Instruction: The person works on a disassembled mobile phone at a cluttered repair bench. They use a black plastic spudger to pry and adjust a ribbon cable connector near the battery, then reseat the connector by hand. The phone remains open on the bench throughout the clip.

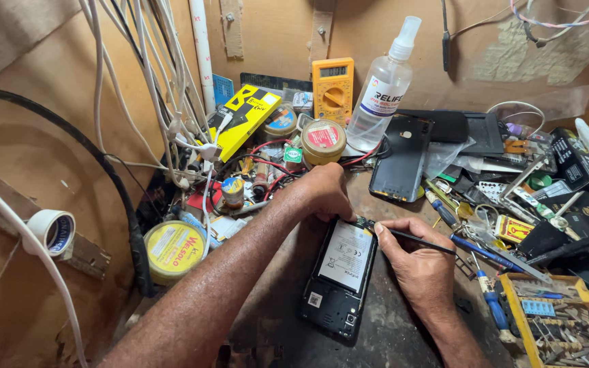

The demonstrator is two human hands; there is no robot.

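An opened black phone (pixel 339 276) lies back-up on the worn bench, its white-labelled battery (pixel 346 255) exposed. My left hand (pixel 325 191) rests on the phone's upper left corner and holds it steady. My right hand (pixel 417 262) grips a thin black tool (pixel 414 240) like a pen. Its tip touches the circuit board at the phone's top edge, beside the battery.
A second dark phone (pixel 401 162) lies behind. A clear spray bottle (pixel 382 88), yellow multimeter (pixel 333 85), round tins (pixel 322 141), a yellow tin (pixel 174 250), white cables (pixel 172 88), blue screwdrivers (pixel 492 303) and a yellow parts tray (pixel 560 324) crowd the bench.
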